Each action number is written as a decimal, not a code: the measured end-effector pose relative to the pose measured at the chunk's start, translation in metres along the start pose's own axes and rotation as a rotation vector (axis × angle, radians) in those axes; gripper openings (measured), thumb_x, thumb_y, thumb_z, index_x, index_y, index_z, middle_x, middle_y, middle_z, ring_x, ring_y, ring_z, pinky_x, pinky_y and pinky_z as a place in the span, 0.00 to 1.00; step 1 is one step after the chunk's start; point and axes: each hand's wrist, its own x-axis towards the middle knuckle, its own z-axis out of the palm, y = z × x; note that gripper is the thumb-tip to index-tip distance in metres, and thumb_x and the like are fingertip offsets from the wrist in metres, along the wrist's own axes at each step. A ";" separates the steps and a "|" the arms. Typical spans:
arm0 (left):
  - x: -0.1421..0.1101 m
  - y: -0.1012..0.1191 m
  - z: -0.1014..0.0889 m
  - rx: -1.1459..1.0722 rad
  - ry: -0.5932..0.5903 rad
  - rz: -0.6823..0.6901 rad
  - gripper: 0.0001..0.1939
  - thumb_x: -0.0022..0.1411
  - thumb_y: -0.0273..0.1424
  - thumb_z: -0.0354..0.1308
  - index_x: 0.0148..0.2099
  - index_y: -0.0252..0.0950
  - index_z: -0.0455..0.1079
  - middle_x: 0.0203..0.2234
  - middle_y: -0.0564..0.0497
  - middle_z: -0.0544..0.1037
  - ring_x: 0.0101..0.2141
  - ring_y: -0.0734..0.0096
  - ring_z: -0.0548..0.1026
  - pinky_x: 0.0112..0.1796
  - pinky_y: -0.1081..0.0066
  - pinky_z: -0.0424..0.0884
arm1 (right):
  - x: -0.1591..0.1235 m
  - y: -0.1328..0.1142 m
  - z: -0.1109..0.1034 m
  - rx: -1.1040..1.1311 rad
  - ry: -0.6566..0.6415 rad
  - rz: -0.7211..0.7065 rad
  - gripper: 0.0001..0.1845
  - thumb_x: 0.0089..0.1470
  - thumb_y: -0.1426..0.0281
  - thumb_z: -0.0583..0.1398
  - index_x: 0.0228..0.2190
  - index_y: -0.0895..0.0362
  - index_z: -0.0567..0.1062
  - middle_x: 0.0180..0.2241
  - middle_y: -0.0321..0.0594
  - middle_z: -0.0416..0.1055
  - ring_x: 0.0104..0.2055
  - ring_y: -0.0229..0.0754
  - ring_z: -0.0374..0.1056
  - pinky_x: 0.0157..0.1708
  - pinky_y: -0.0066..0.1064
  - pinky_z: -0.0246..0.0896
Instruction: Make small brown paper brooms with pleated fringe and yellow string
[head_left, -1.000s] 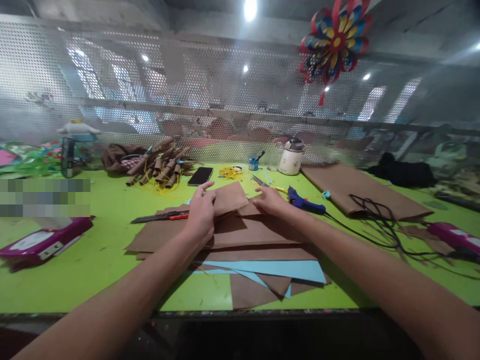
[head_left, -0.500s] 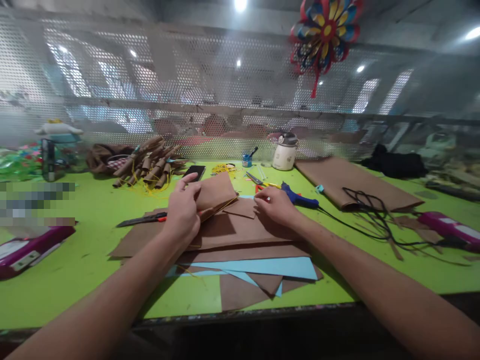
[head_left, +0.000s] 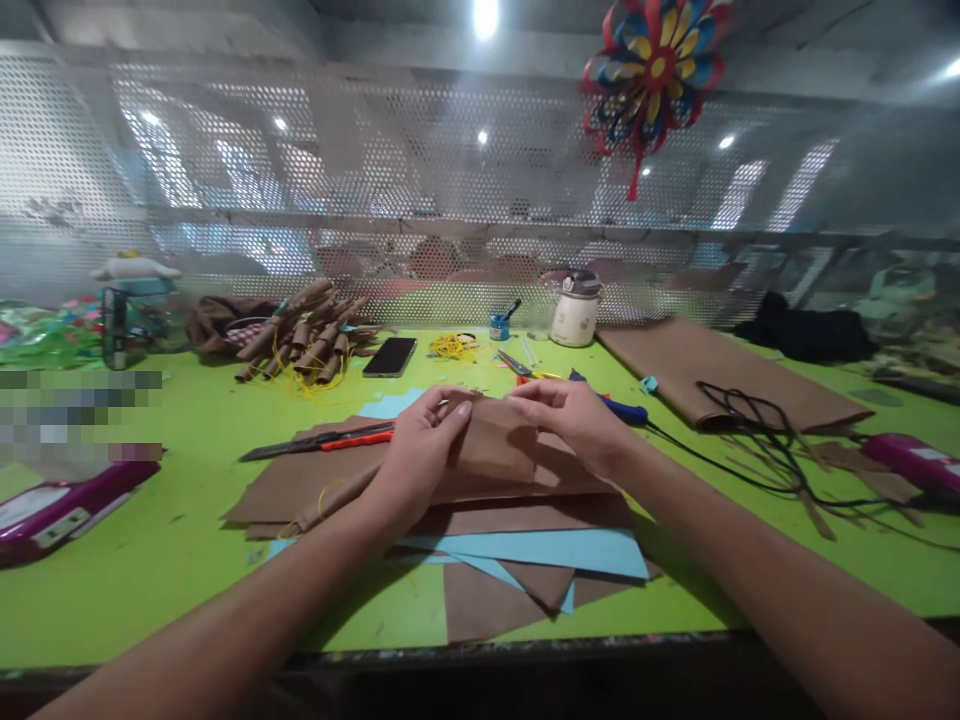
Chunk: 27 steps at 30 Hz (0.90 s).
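Note:
My left hand [head_left: 424,445] pinches the left side of a small brown paper piece [head_left: 495,445]. My right hand [head_left: 566,415] has its thumb and fingers closed on the top right edge of that same piece, which tilts over a stack of brown paper sheets [head_left: 555,510]. A rolled brown paper tube [head_left: 337,500] with yellow string lies on the stack, partly behind my left forearm. Left of my left hand rests a dark-bladed cutting tool with a red handle [head_left: 322,440]. Light blue paper [head_left: 555,550] sticks out from the stack's near side.
Behind my hands are a phone [head_left: 390,357], yellow string [head_left: 454,346], scissors [head_left: 517,365] and a blue glue gun [head_left: 626,411] with a black cord. Paper tubes [head_left: 315,345] lie back left. A white bottle [head_left: 576,312] stands near folded brown paper [head_left: 720,370].
The folded brown paper and tube have left my left hand; the tube now lies on the stack. Both hands have come together on the small paper piece, now lifted. The view has shifted slightly.

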 end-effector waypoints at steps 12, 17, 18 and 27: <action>-0.002 0.000 -0.004 0.002 -0.117 -0.026 0.09 0.53 0.35 0.60 0.37 0.38 0.71 0.27 0.52 0.76 0.29 0.69 0.73 0.31 0.72 0.67 | -0.001 0.004 0.000 0.184 0.047 0.057 0.11 0.38 0.68 0.68 0.28 0.59 0.78 0.20 0.32 0.67 0.20 0.30 0.55 0.22 0.26 0.49; 0.000 0.000 -0.004 0.148 -0.133 0.075 0.11 0.53 0.35 0.61 0.39 0.38 0.77 0.43 0.49 0.77 0.42 0.62 0.72 0.42 0.68 0.66 | -0.006 -0.001 0.004 0.262 -0.023 0.127 0.15 0.36 0.68 0.69 0.31 0.58 0.78 0.23 0.33 0.70 0.23 0.32 0.60 0.25 0.27 0.54; 0.000 0.000 -0.005 0.144 -0.147 0.072 0.11 0.54 0.35 0.61 0.40 0.38 0.78 0.44 0.49 0.77 0.43 0.62 0.72 0.42 0.68 0.66 | -0.006 -0.002 0.005 0.269 -0.022 0.129 0.15 0.36 0.68 0.69 0.31 0.58 0.78 0.23 0.33 0.70 0.23 0.32 0.61 0.25 0.26 0.54; 0.002 -0.004 -0.006 -0.063 -0.174 -0.036 0.06 0.49 0.29 0.65 0.34 0.39 0.79 0.33 0.50 0.79 0.35 0.69 0.74 0.39 0.69 0.67 | -0.004 0.002 0.002 0.273 -0.001 0.098 0.10 0.36 0.71 0.67 0.28 0.56 0.80 0.21 0.33 0.70 0.22 0.32 0.59 0.23 0.26 0.52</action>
